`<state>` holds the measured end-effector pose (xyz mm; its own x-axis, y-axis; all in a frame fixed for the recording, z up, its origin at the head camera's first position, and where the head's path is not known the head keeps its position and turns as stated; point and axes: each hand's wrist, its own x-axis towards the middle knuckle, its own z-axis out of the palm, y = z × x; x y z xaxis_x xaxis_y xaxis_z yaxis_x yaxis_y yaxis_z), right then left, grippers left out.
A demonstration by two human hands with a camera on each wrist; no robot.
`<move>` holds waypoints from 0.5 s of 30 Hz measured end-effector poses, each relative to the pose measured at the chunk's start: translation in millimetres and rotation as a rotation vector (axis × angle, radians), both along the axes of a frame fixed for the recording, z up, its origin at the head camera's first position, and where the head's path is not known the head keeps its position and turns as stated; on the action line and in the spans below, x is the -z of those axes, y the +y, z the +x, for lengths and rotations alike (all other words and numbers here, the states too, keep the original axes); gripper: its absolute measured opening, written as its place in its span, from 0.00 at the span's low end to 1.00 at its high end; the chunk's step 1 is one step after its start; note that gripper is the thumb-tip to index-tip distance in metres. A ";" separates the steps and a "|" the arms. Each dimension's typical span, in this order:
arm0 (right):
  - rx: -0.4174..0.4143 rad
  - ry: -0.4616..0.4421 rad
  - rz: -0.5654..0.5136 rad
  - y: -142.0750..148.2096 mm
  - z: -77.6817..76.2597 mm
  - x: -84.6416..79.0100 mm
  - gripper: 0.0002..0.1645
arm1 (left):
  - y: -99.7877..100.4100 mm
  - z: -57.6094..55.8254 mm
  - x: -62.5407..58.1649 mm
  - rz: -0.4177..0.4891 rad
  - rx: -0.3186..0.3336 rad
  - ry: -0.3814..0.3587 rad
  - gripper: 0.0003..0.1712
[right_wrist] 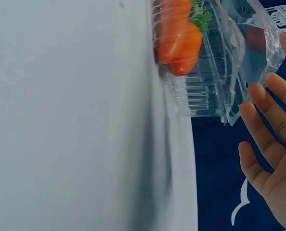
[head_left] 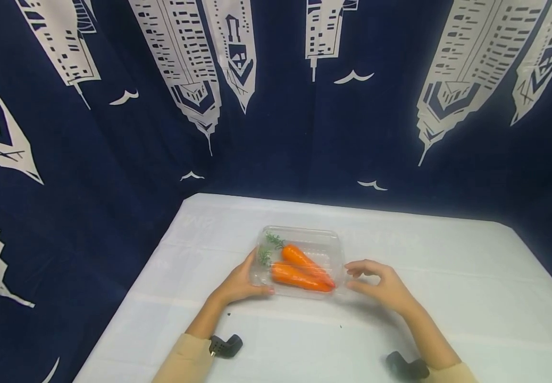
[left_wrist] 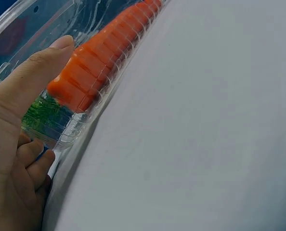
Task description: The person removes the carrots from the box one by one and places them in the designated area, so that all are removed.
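A clear plastic clamshell container [head_left: 304,236] sits on the white table with two orange carrots [head_left: 300,276] inside, their green tops [head_left: 272,240] at its left end. My left hand [head_left: 240,282] grips that left end. In the left wrist view its thumb [left_wrist: 46,62] lies over the near upper edge, and the other fingers curl at the end wall. Beside the right end is my right hand [head_left: 378,282], fingers loosely bent and holding nothing. Its fingertips come close to the lid's edge [right_wrist: 275,53] in the right wrist view; whether they touch, I cannot tell.
A white cloth [head_left: 448,266] covers the table. Behind it hangs a navy curtain [head_left: 304,149] with white building and bird prints. Small dark specks lie on the cloth near the container. Each wrist carries a black device [head_left: 226,346].
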<state>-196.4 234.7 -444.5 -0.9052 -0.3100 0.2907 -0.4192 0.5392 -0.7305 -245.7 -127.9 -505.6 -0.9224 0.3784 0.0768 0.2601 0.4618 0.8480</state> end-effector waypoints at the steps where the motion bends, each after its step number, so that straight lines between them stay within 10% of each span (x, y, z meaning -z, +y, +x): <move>1: -0.001 -0.005 0.002 -0.4 -0.6 -1.7 0.18 | -0.4 0.2 0.0 0.001 0.000 -0.001 0.71; 15: 0.039 -0.088 -0.050 -1.8 -29.7 -40.0 0.16 | -1.7 0.2 -0.8 -0.064 -0.005 0.013 0.71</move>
